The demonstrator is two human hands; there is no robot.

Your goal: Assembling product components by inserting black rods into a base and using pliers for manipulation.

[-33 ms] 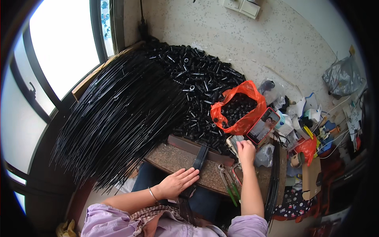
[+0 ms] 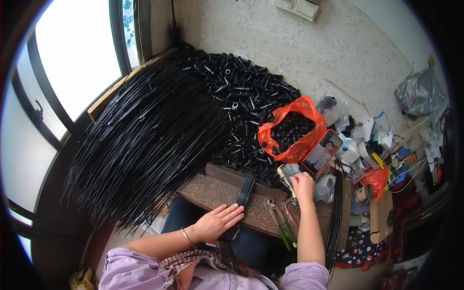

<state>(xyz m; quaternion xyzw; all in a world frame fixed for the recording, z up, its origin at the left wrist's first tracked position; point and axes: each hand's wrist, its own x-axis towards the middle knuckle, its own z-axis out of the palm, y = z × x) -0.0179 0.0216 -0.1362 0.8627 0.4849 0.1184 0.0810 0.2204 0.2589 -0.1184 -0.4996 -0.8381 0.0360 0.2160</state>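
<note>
My left hand (image 2: 218,224) lies flat, fingers stretched out together, over a row of thin black rods (image 2: 246,190) at the front edge of the worktop (image 2: 209,191). The rods' far ends lie across a brown strip (image 2: 228,179); more rods show below the hand, over my lap. My right hand (image 2: 304,186) is closed with fingertips pinched, beside a small whitish container with clear plastic (image 2: 291,170). What it pinches, if anything, is too small to make out. Green-handled pincers (image 2: 279,223) lie between my hands, jaws toward the back.
A large sheaf of black rods (image 2: 140,140) fills the left. Behind lies a heap of black tubular parts (image 2: 241,92). An orange bag (image 2: 304,152) of small black parts and a phone (image 2: 323,152) showing a picture are right of it. Clutter (image 2: 382,150) crowds the far right.
My right hand and forearm have shifted very slightly to the right. The pincers' handles have also moved slightly right. My left hand has stayed in place.
</note>
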